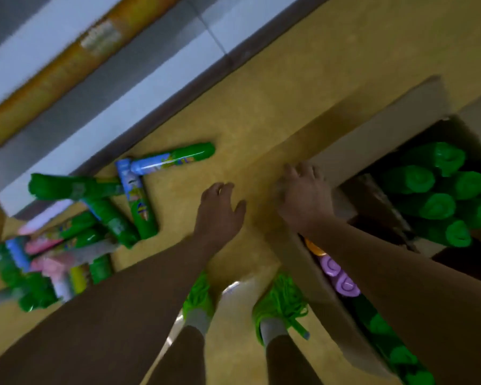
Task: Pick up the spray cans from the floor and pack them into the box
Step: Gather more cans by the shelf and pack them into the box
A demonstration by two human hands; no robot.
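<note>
Several spray cans [95,212], mostly green with some pink and blue ones, lie in a loose heap on the yellow floor at the left. One green and blue can [175,159] lies apart, farther up. An open cardboard box [353,151] stands at the right with several green-capped cans [439,195] upright inside; purple caps [339,276] show near its front wall. My left hand [220,209] hovers over bare floor between heap and box, fingers loose, holding nothing. My right hand [303,193] is beside the box's near corner, fingers relaxed and empty. The picture is blurred.
My two feet in green fringed slippers [278,301] stand on the floor just left of the box. A grey and white wall base [150,87] with a brown strip runs diagonally across the top left behind the cans.
</note>
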